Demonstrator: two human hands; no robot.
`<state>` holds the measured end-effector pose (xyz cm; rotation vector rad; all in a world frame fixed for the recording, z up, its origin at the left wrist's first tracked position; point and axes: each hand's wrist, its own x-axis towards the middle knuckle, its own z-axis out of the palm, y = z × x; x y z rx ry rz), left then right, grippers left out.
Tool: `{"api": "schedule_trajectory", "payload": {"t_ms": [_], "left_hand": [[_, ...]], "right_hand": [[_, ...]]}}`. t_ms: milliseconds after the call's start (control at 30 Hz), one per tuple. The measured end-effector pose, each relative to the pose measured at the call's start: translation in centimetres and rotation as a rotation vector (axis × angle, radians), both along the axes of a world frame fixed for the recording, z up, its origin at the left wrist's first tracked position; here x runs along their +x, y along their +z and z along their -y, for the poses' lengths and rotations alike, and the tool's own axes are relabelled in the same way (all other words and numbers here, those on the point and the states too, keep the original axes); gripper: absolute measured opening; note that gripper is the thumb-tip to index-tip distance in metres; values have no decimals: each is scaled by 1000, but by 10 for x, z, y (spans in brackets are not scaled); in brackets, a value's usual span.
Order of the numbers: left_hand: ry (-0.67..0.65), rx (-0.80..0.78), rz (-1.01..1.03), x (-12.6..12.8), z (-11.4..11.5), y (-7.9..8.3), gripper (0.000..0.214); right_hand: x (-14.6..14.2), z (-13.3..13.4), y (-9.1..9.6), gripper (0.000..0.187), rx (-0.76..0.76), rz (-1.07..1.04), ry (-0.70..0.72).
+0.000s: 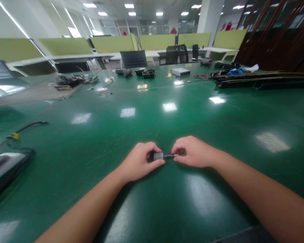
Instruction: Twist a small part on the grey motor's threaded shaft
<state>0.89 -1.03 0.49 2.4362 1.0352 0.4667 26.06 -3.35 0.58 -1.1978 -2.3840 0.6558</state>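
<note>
Between my hands, just above or on the green table [152, 114], lies a small grey cylinder [158, 156] with a thin dark shaft [169, 156] pointing right; its exact kind is too small to make out. The thumb and fingers of my left hand [143, 160] are closed around the cylinder. With a pinch of thumb and fingertips, my right hand [192, 152] holds the far end of the shaft. The shaft's tip is partly hidden by the right fingers.
A device with a cable [7, 168] sits at the left edge. Toward the back are a pile of electronic parts [76, 81], dark parts [148, 73], a white box [180, 72] and long dark strips [263, 80]. Chairs [133, 59] stand beyond the table.
</note>
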Motion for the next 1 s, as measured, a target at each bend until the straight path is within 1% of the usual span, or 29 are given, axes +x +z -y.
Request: {"api": "schedule_trajectory", "payload": {"t_ms": [200, 400, 533, 633, 867, 933, 1000], "left_hand": [[-4, -22, 3, -1, 0, 1, 26], [2, -20, 5, -4, 0, 0, 28], [3, -17, -2, -6, 1, -1, 28], [5, -13, -5, -6, 1, -1, 28], [2, -4, 4, -3, 0, -1, 29], [2, -1, 8, -2, 0, -1, 28], [0, 8, 13, 0, 0, -1, 27]], "right_hand": [[7, -3, 0, 10, -46, 0, 0], [17, -4, 5, 12, -158, 12, -70], [21, -6, 6, 12, -200, 29, -93], [21, -7, 4, 14, -217, 3, -90], [14, -7, 0, 13, -225, -60, -47], [8, -6, -3, 13, -193, -76, -35], [-1, -4, -6, 12, -119, -95, -23]]}}
